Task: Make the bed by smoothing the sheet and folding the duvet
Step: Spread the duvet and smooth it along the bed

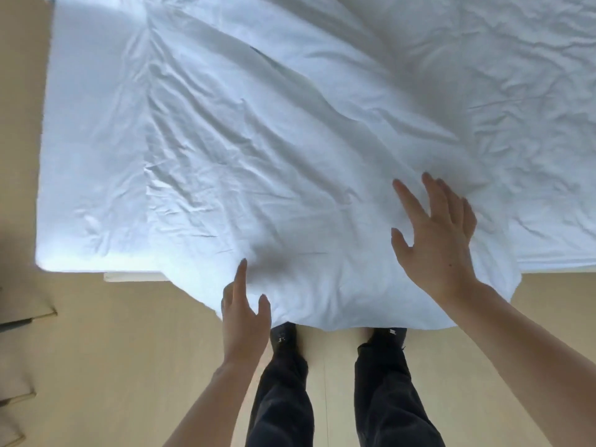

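The duvet [290, 140] lies rumpled across the bed [564, 264], its near edge spilling over the side at six o'clock toward the floor [113, 350], just above the person's shoes. Both hands are flat, fingers spread, each grip wide and holding nothing. The right hand [435, 240] presses the cover at four o'clock, probably to sweep creases outward. The left hand [245, 317] touches the hanging edge, seemingly steadying it.

no readable text, label, brand or number shows on anything in view.
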Available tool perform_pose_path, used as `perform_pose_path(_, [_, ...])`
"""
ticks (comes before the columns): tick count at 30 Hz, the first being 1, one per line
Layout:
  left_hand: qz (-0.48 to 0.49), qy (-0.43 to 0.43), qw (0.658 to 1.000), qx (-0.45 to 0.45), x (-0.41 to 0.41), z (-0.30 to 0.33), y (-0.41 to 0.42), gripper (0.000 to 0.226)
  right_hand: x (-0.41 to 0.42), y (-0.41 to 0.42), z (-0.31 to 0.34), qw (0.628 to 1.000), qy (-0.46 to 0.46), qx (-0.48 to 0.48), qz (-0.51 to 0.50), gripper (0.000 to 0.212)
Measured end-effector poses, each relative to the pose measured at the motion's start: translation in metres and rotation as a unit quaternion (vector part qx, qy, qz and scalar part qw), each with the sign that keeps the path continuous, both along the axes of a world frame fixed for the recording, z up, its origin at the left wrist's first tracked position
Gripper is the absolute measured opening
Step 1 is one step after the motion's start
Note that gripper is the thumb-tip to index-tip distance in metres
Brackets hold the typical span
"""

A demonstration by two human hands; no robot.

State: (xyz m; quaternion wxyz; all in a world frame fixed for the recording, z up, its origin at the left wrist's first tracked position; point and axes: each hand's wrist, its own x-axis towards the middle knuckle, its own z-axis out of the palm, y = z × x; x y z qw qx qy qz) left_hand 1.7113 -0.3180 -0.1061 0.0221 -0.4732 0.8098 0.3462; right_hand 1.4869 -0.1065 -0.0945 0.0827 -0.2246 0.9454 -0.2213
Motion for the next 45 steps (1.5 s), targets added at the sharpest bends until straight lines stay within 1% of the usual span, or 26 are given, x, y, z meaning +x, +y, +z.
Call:
perform_pose_path(2, [0.048, -0.008, 0.999, -0.002, 0.016, -0.007, -0.037, 0.084, 0.013, -0.033, -0.005, 0.994, 0.012, 0.012, 0.111, 0.071])
perform_pose_path(4, [0.087, -0.003, 0.996, 0.016, 0.022, -0.015, -0.063, 0.090, 0.033, -0.061, -0.011, 0.981, -0.006, 0.027, 0.193, 0.069])
perform_pose_path(6, [0.127, 0.012, 0.991, 0.045, 0.025, -0.020, -0.087, 0.097, 0.056, -0.089, -0.021, 0.971, -0.021, 0.071, 0.228, 0.070])
perform_pose_path(9, [0.146, 0.030, 0.987, 0.066, 0.031, -0.028, -0.118, 0.103, 0.079, -0.116, -0.030, 0.967, -0.029, 0.102, 0.233, 0.066])
perform_pose_path(11, [0.147, 0.042, 0.986, 0.067, 0.041, -0.029, -0.139, 0.106, 0.085, -0.129, -0.031, 0.973, -0.039, 0.099, 0.206, 0.066])
perform_pose_path(13, [0.161, 0.053, 0.983, 0.075, 0.051, -0.028, -0.163, 0.110, 0.076, -0.129, -0.025, 0.987, -0.034, 0.085, 0.133, 0.066])
perform_pose_path(15, [0.141, 0.060, 0.984, 0.087, 0.059, -0.025, -0.186, 0.115, 0.050, -0.108, -0.018, 0.994, 0.011, 0.079, 0.076, 0.059])
perform_pose_path(16, [0.107, 0.062, 0.988, 0.094, 0.062, -0.023, -0.197, 0.118, 0.036, -0.096, -0.015, 0.994, 0.032, 0.088, 0.062, 0.056])
perform_pose_path(18, [0.033, 0.050, 0.991, 0.115, 0.063, -0.022, -0.215, 0.123, 0.017, -0.073, -0.015, 0.988, 0.040, 0.142, 0.049, 0.053])
perform_pose_path(19, [0.011, 0.044, 0.991, 0.126, 0.061, -0.023, -0.220, 0.124, 0.014, -0.064, -0.017, 0.982, 0.036, 0.177, 0.051, 0.053])
perform_pose_path(20, [0.002, 0.042, 0.990, 0.132, 0.059, -0.024, -0.223, 0.126, 0.011, -0.056, -0.018, 0.977, 0.038, 0.203, 0.056, 0.055])
perform_pose_path(22, [0.004, 0.044, 0.990, 0.134, 0.056, -0.027, -0.228, 0.127, 0.000, -0.045, -0.017, 0.971, 0.059, 0.226, 0.059, 0.058])
perform_pose_path(24, [0.016, 0.057, 0.988, 0.145, 0.051, -0.027, -0.231, 0.125, -0.017, -0.036, -0.009, 0.972, 0.055, 0.229, 0.018, 0.062])
perform_pose_path(26, [0.009, 0.070, 0.986, 0.153, 0.044, -0.023, -0.228, 0.121, -0.023, -0.028, -0.006, 0.974, 0.000, 0.220, -0.055, 0.069])
perform_pose_path(28, [-0.020, 0.076, 0.988, 0.135, 0.041, -0.015, -0.217, 0.116, -0.022, -0.021, -0.009, 0.973, -0.050, 0.207, -0.088, 0.078])
perform_pose_path(31, [-0.044, 0.095, 0.988, 0.112, 0.039, -0.005, -0.203, 0.104, -0.030, -0.013, -0.003, 0.977, -0.045, 0.178, -0.112, 0.083])
perform_pose_path(34, [-0.051, 0.093, 0.990, 0.087, 0.044, 0.011, -0.199, 0.098, -0.034, -0.002, 0.006, 0.975, -0.038, 0.159, -0.153, 0.078])
perform_pose_path(36, [-0.050, 0.079, 0.993, 0.076, 0.058, 0.018, -0.206, 0.098, -0.029, 0.004, 0.004, 0.975, -0.053, 0.154, -0.152, 0.076])
perform_pose_path(38, [-0.045, 0.043, 0.995, 0.078, 0.072, 0.014, -0.219, 0.100, -0.025, 0.009, 0.001, 0.974, -0.068, 0.150, -0.159, 0.076])
perform_pose_path(40, [-0.071, -0.025, 0.993, 0.086, 0.076, 0.010, -0.228, 0.106, -0.023, 0.014, 0.002, 0.975, -0.075, 0.145, -0.153, 0.076])
perform_pose_path(42, [-0.087, -0.088, 0.990, 0.067, 0.067, 0.002, -0.227, 0.113, -0.026, 0.021, 0.004, 0.980, -0.064, 0.139, -0.129, 0.074])
perform_pose_path(44, [-0.047, -0.165, 0.985, 0.030, 0.052, -0.004, -0.206, 0.114, -0.030, 0.034, 0.005, 0.980, -0.058, 0.140, -0.128, 0.070])
perform_pose_path(45, [-0.035, -0.191, 0.981, -0.007, 0.048, -0.005, -0.187, 0.112, -0.031, 0.039, 0.005, 0.981, -0.055, 0.136, -0.127, 0.069])
